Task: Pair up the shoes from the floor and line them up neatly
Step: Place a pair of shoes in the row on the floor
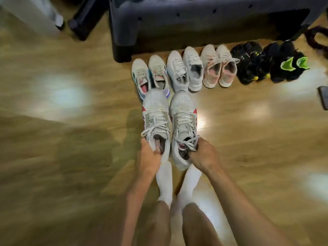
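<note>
I hold two matching grey knit sneakers with red side marks, toes pointing away from me. My left hand [148, 154] grips the heel opening of the left sneaker [155, 114]. My right hand [202, 153] grips the heel opening of the right sneaker [182, 118]. Beyond them, a row of pairs stands on the wooden floor: a white pair with green and blue trim [149, 73], a grey pair [184, 70], a pink-lined beige pair [219, 65], a black pair with yellow dots [248, 63] and a black pair with neon green heels [287, 63].
A dark plastic step stool or bench [195, 20] stands right behind the row. My white-socked feet [165, 181] are just below the held sneakers. A dark phone-like object [323, 99] lies at the right edge. A dark furniture leg [83, 20] stands at the back left.
</note>
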